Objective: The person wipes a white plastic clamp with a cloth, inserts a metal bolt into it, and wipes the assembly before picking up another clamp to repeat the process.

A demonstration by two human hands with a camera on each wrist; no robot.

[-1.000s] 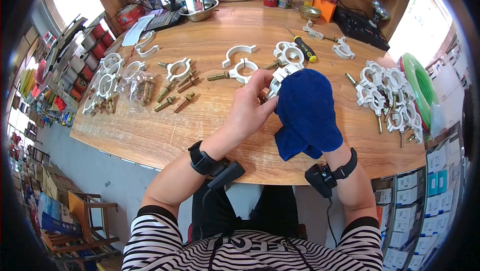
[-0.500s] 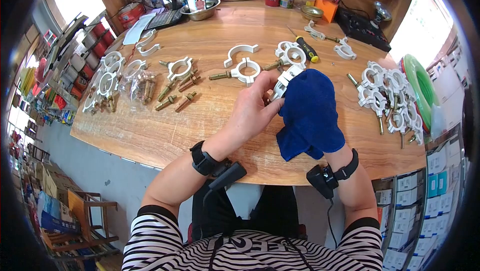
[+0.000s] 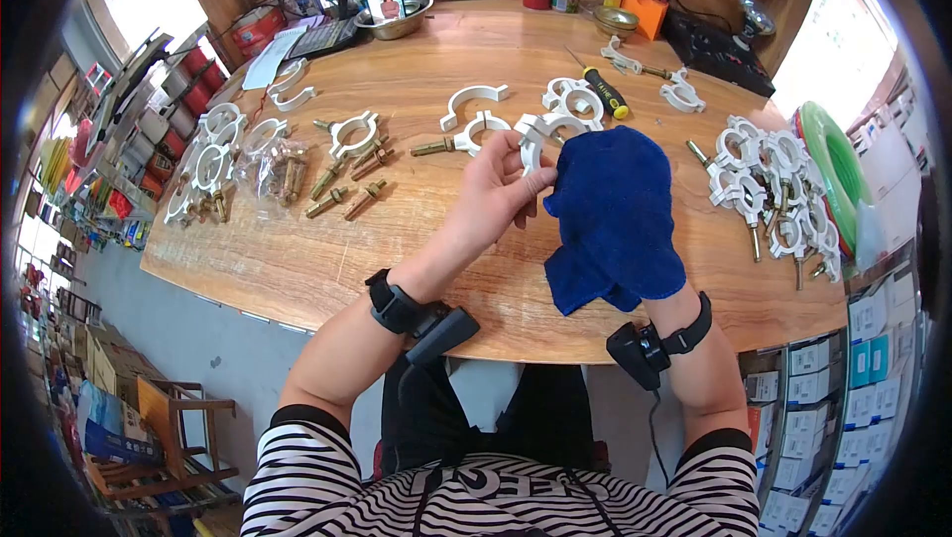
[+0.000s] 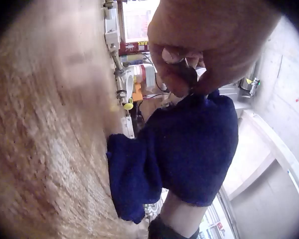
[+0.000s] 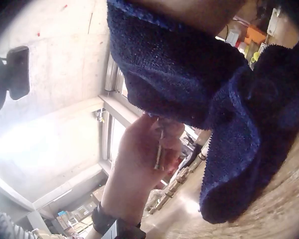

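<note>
At the near edge of the tabletop (image 3: pixel 297 259), the left hand (image 3: pixel 491 195) pinches a white clamp (image 3: pixel 529 135) between thumb and curled fingers and holds it up just above the wood. The clamp's edge touches a blue cloth (image 3: pixel 610 200). That cloth is draped right over the right hand (image 5: pixel 189 11), so I cannot tell how its fingers lie; a loose fold hangs down toward the person. Just beyond the left hand a second clamp (image 3: pixel 474 130) lies with a brass bolt in its side. Loose brass bolts (image 3: pixel 342 190) lie further left, and a heap of assembled clamps (image 3: pixel 773 190) is on the right. A yellow-and-black screwdriver (image 3: pixel 603 93) lies further back. A metal bowl (image 3: pixel 397 21) stands at the far edge.
</note>
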